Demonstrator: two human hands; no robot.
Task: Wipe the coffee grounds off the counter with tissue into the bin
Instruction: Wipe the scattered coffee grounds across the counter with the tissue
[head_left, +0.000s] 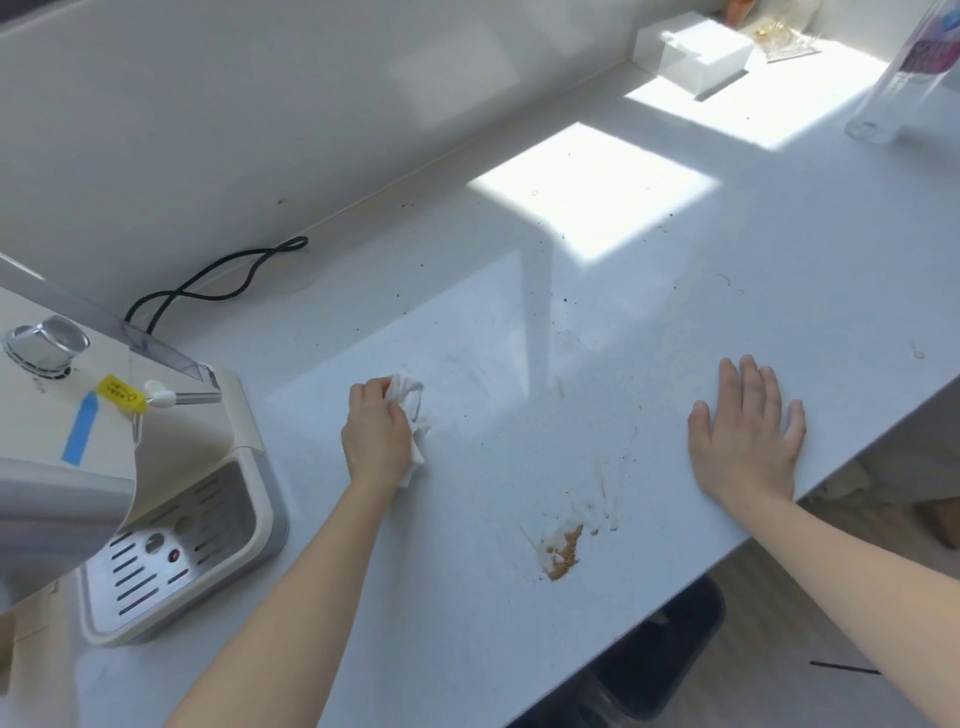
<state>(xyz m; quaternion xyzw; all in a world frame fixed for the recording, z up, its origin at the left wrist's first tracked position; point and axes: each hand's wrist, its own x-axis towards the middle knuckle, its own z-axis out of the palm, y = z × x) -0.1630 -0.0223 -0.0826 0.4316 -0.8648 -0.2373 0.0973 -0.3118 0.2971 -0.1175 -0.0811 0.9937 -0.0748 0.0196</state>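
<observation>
White counter (675, 291): your left hand (376, 439) clutches the tissue (410, 410) beside the coffee machine (156, 519), poised to sweep the grounds (563, 553) off the near edge into the bin (660, 660), while your right hand (745, 436), fingers flat, braces you.

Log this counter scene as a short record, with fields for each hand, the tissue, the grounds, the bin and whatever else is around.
left hand: grips a crumpled tissue on the counter, beside the coffee machine
right hand: flat on the counter near its front edge, fingers straight
grounds: brown pile near the front edge, between the hands; smears and specks farther back
bin: dark, below the counter edge, near the pile
other: tissue box and clear bottle at the far end
</observation>
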